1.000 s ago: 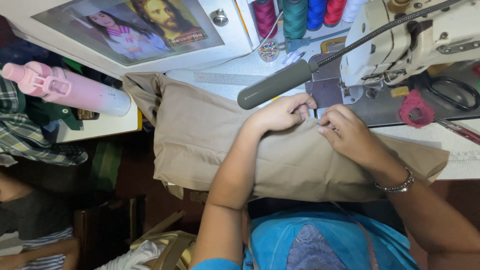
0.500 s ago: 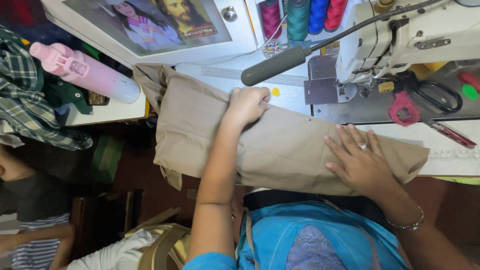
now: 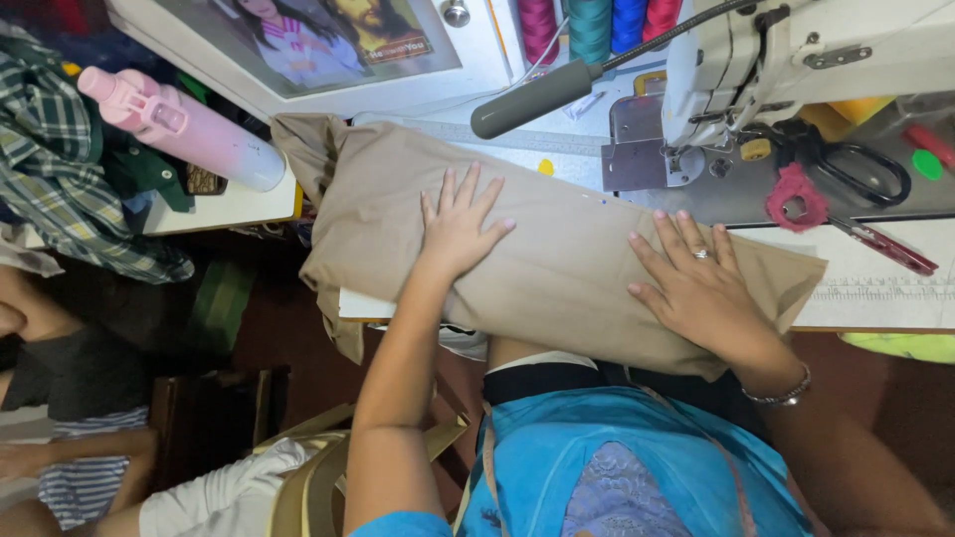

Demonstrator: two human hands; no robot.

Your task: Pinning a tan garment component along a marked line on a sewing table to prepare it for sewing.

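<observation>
Folded tan cotton fabric piece (image 3: 557,259) lies lengthwise across the white worktop (image 3: 875,288), its near edge hanging over the front toward the person's blue top (image 3: 607,457). Left hand (image 3: 460,224) lies flat on the fabric's middle, palm down, fingers spread, gripping nothing. Right hand (image 3: 696,283) also flat and open on the fabric's right part, ring on 1 finger, silver bracelet (image 3: 781,393) at the wrist; it grasps nothing either, only presses. White sewing machine (image 3: 796,70) stands just beyond the fabric's right end, metal plate (image 3: 637,149) beside it. Black-handled scissors (image 3: 860,169) and red thread snips (image 3: 885,244) lie on the worktop right of the right hand, apart from the fabric. Grey padded cylinder handle (image 3: 532,97) sits above the fabric. 4 thread cones (image 3: 592,25) stand at the back: magenta, teal, blue, red. Pink drinking bottle (image 3: 189,129) lies on its side left of the fabric, near a green plaid cloth (image 3: 60,169). Framed picture (image 3: 318,45) lies at the back left.
</observation>
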